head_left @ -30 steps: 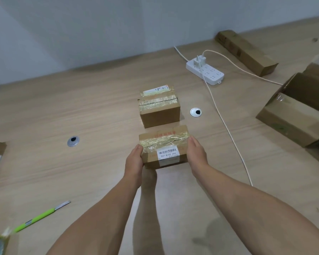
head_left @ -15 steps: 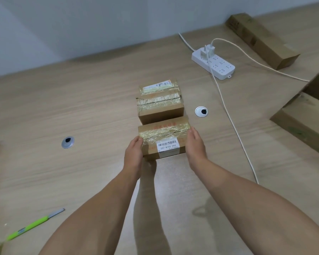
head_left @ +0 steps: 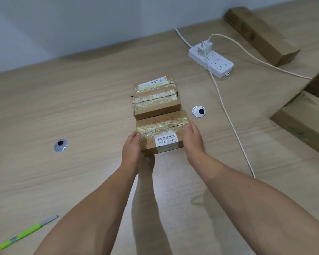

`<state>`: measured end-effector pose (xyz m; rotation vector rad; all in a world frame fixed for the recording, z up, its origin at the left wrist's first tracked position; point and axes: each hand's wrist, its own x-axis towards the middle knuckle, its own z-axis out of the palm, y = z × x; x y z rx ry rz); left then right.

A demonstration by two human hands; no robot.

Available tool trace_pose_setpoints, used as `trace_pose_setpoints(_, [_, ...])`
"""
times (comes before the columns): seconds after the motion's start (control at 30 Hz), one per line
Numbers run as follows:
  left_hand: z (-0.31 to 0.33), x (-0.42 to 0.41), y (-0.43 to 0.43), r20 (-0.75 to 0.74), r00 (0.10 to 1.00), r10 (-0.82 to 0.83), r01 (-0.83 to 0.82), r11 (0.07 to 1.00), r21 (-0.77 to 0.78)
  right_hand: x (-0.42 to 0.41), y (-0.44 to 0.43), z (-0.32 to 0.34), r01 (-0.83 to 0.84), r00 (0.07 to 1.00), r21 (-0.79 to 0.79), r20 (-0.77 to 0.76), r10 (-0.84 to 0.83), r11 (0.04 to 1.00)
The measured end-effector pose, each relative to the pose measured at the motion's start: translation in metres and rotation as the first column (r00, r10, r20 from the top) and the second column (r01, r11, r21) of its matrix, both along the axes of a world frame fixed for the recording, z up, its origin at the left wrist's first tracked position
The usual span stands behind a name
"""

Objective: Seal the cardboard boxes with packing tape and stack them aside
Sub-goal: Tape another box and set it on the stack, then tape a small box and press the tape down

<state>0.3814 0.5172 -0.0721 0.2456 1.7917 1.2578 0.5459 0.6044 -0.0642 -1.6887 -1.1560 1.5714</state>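
- Found 3 taped cardboard boxes in a row at the middle of the table [head_left: 81, 111], running away from the person: near box [head_left: 160, 133], middle box [head_left: 155, 105], far box [head_left: 155, 83].
- Held the near box between both hands, long axis left to right across the view, taped top facing up.
- Placed its far long edge against or just beside the front of the middle box; could not tell which, nor whether the underside rested on the table.
- Hooked the thumb of the left hand [head_left: 132, 150] over the top at the left end, onto the tape [head_left: 160, 127]; could not see the other fingers, hidden down that end.
- Pressed the right hand [head_left: 193, 142] flat against the right end, fingers straight and together, thumb along the top edge.
- Read "507-N705 094" under a barcode on a white label [head_left: 166, 141] at the near right of the top, folded over onto the front face; could not read the smaller print beneath.
- Made out red printed characters along the far edge of the top, too blurred to read.
- Saw the middle box lying the same way, long axis left to right, with wrinkled tape along its top seam.
- Saw a pale sticker [head_left: 153, 82] under tape on the far box, print illegible.
- Noted a white power strip [head_left: 212, 60] with a charger [head_left: 204, 47] plugged in, and a white cable [head_left: 228, 116] trailing down the right of the boxes.
- Counted 2 round grommets: 1 [head_left: 199, 111] just right of the boxes, 1 [head_left: 60, 145] well to the left.
- Spotted a green-handled tool [head_left: 26, 232] at lower left, a long brown box [head_left: 260, 32] at far right and larger cartons [head_left: 302, 124] at the right edge.
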Motion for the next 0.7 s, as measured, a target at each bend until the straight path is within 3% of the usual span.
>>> trace_pose_setpoints(0.27, [0.003, 0.01, -0.003, -0.023, 1.0, 0.0, 0.001, 1.0, 0.018, 0.002, -0.001, -0.008, 0.068, 0.997, 0.017, 0.041, -0.069, 0.998])
trace_pose_setpoints(0.47, [0.01, 0.01, -0.029, -0.053, 0.998, 0.015, -0.015, 1.0, 0.005, 0.017, -0.03, -0.006, 0.127, 0.964, -0.053, 0.242, -0.11, 0.991])
trace_pose_setpoints(0.6, [0.016, 0.014, -0.066, -0.039, 0.999, 0.014, -0.014, 1.0, -0.007, 0.019, -0.069, -0.008, 0.062, 0.954, -0.123, 0.299, -0.022, 0.991])
trace_pose_setpoints(0.7, [0.018, 0.018, -0.103, -0.033, 0.999, 0.02, -0.021, 0.999, -0.043, 0.007, -0.106, -0.014, -0.072, 0.975, -0.167, 0.196, 0.104, 0.983])
